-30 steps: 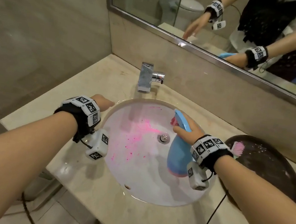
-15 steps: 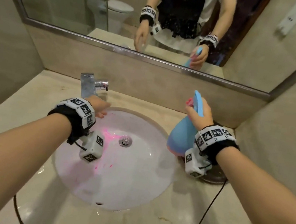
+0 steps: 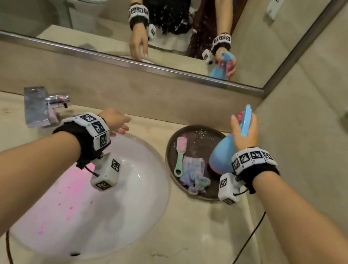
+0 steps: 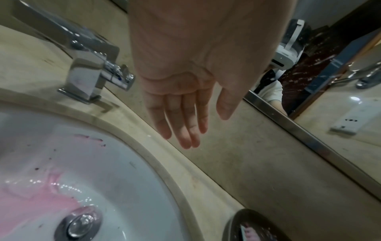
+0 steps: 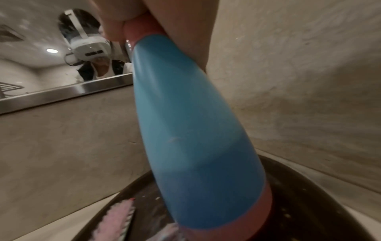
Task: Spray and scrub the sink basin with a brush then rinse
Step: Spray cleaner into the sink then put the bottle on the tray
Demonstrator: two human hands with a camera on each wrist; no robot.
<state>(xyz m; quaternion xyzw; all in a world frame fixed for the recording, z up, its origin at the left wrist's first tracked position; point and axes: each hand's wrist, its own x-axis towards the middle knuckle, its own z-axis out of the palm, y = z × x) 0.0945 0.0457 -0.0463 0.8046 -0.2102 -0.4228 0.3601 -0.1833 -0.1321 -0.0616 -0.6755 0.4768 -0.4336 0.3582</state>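
— Since a second ago we've carried the blue teardrop-shaped plastic spray bottle (image 3: 221,159) out of the white oval ceramic sink basin (image 3: 134,211) to the dark round tray (image 3: 173,140); our right hand (image 3: 243,134) grips its neck.

— And our left hand (image 4: 185,91)?

— Slack-fingered, holding nothing, over the basin's far rim (pink cleaner already streaks the bowl). Spraying looks done.

— So next we set the bottle down, then grasp the pink-bristled, green-handled scrub brush (image 3: 180,155) lying beside the crumpled pastel cloth (image 3: 193,175).
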